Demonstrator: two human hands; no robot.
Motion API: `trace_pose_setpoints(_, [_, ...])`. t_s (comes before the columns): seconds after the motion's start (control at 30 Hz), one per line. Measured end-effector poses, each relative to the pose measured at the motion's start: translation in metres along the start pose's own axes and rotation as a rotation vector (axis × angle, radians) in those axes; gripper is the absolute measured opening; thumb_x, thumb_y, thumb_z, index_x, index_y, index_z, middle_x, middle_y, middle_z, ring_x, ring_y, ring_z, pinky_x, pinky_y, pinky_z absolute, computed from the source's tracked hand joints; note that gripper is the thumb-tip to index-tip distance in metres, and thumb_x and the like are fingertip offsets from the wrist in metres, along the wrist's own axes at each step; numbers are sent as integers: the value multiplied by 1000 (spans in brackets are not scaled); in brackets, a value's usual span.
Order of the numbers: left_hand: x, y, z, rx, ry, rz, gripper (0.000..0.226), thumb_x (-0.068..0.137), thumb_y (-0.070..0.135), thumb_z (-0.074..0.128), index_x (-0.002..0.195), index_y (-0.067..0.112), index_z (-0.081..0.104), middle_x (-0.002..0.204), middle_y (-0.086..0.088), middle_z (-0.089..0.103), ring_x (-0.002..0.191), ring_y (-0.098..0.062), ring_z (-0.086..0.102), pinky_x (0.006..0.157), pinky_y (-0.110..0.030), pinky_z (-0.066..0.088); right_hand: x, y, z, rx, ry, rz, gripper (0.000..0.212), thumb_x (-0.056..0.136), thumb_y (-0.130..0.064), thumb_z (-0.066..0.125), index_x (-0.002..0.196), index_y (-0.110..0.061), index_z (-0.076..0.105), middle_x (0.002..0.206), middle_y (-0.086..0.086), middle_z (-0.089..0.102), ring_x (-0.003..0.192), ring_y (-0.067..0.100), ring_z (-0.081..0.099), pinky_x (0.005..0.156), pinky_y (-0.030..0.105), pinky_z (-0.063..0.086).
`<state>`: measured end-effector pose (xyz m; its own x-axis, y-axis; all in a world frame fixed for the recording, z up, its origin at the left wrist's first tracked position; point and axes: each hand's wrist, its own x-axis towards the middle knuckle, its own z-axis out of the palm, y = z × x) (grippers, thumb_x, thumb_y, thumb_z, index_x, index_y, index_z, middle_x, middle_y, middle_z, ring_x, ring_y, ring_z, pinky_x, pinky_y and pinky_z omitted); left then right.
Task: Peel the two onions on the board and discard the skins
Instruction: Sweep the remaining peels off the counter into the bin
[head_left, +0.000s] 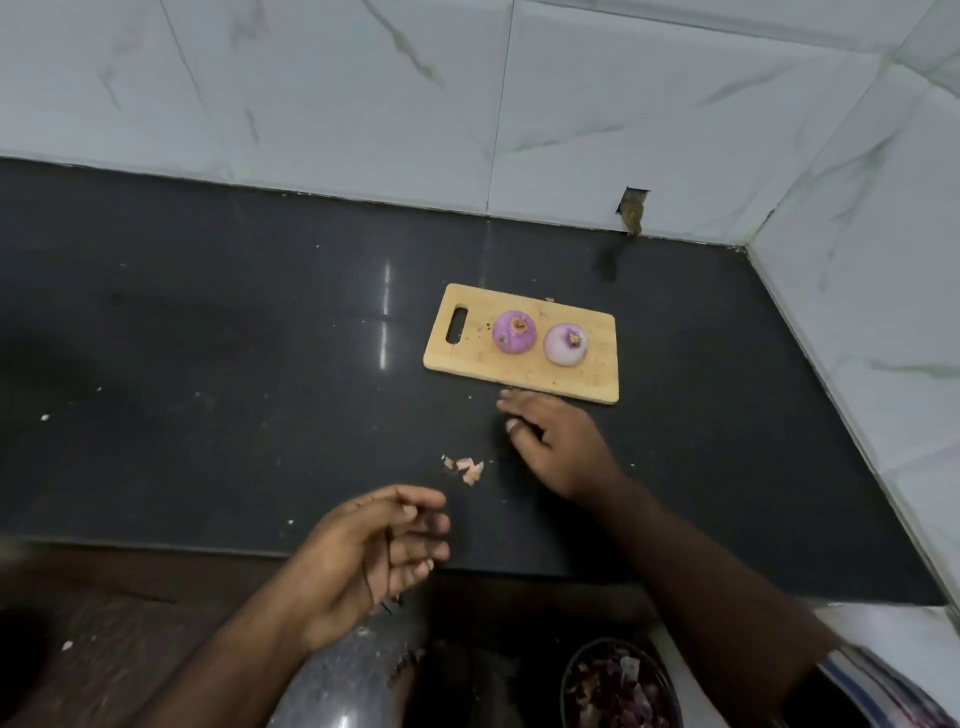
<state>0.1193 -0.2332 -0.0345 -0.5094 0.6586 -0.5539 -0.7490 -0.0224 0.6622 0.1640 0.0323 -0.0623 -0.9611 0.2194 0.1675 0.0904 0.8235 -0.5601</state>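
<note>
Two peeled onions sit side by side on a small wooden cutting board (524, 371) on the dark polished bench (208, 338). The purple onion (514, 333) lies nearer the board's handle slot; the paler onion (565, 344) is just to its right, close by but whether they touch is hard to tell. Both show a brownish root or stem end facing up.

A small heap of onion skin scraps (466, 469) lies on the bench in front of the board, between the two hands and touching neither. A few pale specks are scattered across the bench; what they are cannot be made out.

The right hand (558, 441) lies low over the bench just in front of the board's near edge, back upward, fingers loosely extended toward the left and holding nothing visible. Whether it rests on the bench is unclear. The left hand (374, 545) hovers at the bench's front edge, palm turned inward, fingers (421, 506) relaxed and slightly curled, somewhat blurred, with nothing seen in them.

At the bottom edge a dark round bowl (574, 680) holding purple skins is partly cut off and partly hidden by the right forearm. Beside it a grey speckled surface is too blurred to identify. A striped cloth (883, 696) shows at the lower right corner. White marble-patterned tiles (363, 93) back the bench, with a small dark notch (631, 210) at their base.
</note>
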Motion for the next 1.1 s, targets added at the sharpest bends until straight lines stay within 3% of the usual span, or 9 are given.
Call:
trace_pose_setpoints(0.17, [-10, -66, -2, 3, 55, -302, 33, 83, 0, 42, 101, 1, 70, 106, -19, 74, 86, -31, 75, 67, -33, 60, -3, 4, 16, -83, -145, 2, 44, 101, -27, 47, 143, -15, 52, 152, 0, 47, 146, 16, 35, 122, 30, 21])
trace_pose_setpoints(0.37, [24, -95, 2, -179, 216, -345, 48, 93, 12, 33, 125, -7, 63, 123, -27, 69, 113, -39, 67, 97, -46, 50, -17, -38, 37, -90, -263, -164, 47, 100, -19, 46, 146, -11, 48, 155, 5, 43, 148, 17, 30, 124, 31, 17])
trace_pose_setpoints(0.5, [27, -99, -5, -262, 218, -331, 47, 97, 19, 34, 118, -9, 66, 116, -29, 71, 100, -39, 73, 89, -46, 57, -51, -62, 47, -41, -345, -274, 49, 96, -15, 46, 144, -10, 50, 154, 6, 45, 147, 17, 32, 124, 32, 19])
trace_pose_setpoints(0.63, [28, -101, -6, -342, 186, -283, 49, 99, 27, 40, 78, 4, 77, 76, -11, 75, 64, -24, 75, 55, -35, 62, -104, -83, 45, 110, -425, -326, 51, 89, -20, 38, 134, -10, 61, 146, 4, 55, 140, 13, 44, 120, 25, 27])
trace_pose_setpoints(0.7, [28, -100, -5, -336, 181, -286, 47, 99, 26, 40, 82, 1, 75, 79, -15, 76, 66, -27, 76, 55, -38, 63, -112, -82, 34, 216, -343, -257, 43, 90, -10, 47, 129, -9, 65, 140, 4, 60, 135, 8, 49, 116, 20, 32])
trace_pose_setpoints(0.77, [30, -101, -8, -344, 165, -302, 50, 100, 23, 35, 98, -11, 72, 102, -28, 74, 82, -38, 77, 67, -48, 64, -105, -65, 18, 233, -168, -134, 40, 90, -9, 53, 127, -12, 67, 137, 1, 62, 130, 2, 51, 113, 15, 34])
trace_pose_setpoints(0.87, [31, -100, -9, -382, 155, -332, 52, 100, 20, 33, 111, -17, 66, 122, -33, 66, 95, -45, 74, 75, -53, 61, -87, -11, -11, 29, 55, 83, 37, 95, -20, 55, 130, -16, 65, 139, 0, 61, 132, 8, 51, 115, 29, 37])
trace_pose_setpoints(1.0, [32, -103, -9, -421, 126, -325, 52, 100, 20, 34, 108, -18, 69, 123, -33, 66, 95, -46, 73, 77, -55, 59, -70, 45, -34, -189, 67, 390, 49, 100, -32, 52, 145, -13, 49, 155, 4, 43, 147, 18, 32, 118, 35, 27])
trace_pose_setpoints(1.1, [35, -105, -10, -440, 112, -323, 52, 100, 21, 34, 110, -16, 69, 122, -32, 67, 95, -44, 74, 78, -54, 60, -68, 26, -15, -186, 35, 337, 52, 100, -32, 50, 148, -14, 45, 158, 5, 39, 149, 20, 29, 122, 36, 23])
